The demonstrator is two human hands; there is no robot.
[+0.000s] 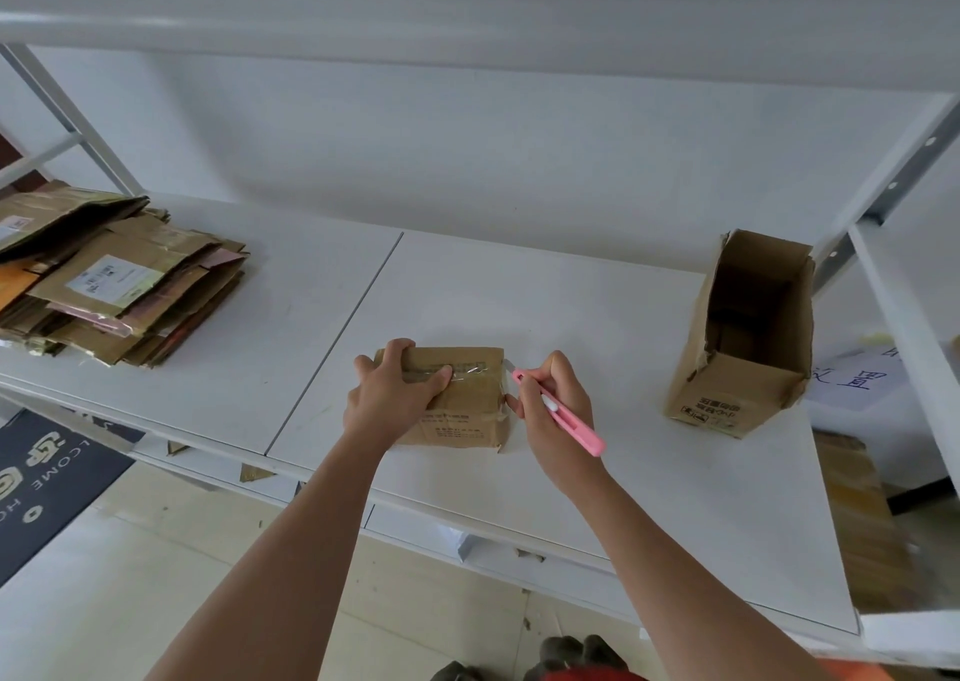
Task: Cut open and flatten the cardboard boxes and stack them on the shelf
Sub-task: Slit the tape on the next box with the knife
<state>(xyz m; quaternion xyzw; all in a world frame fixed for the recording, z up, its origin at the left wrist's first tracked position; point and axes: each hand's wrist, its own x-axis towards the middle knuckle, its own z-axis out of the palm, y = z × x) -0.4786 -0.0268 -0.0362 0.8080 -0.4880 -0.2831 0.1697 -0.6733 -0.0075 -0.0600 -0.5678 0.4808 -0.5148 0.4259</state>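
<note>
White shelf, doormat below

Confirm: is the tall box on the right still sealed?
No, the tall box stands with its top open and its hollow inside visible.

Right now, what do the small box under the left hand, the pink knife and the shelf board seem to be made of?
Small box: brown cardboard, matte, with glossy clear tape along the top seam. Pink knife: the handle looks like smooth plastic; the short grey blade at its tip is probably metal. Shelf board: white, smooth and flat with a visible joint line; painted metal or laminated board, I cannot tell which.
</note>
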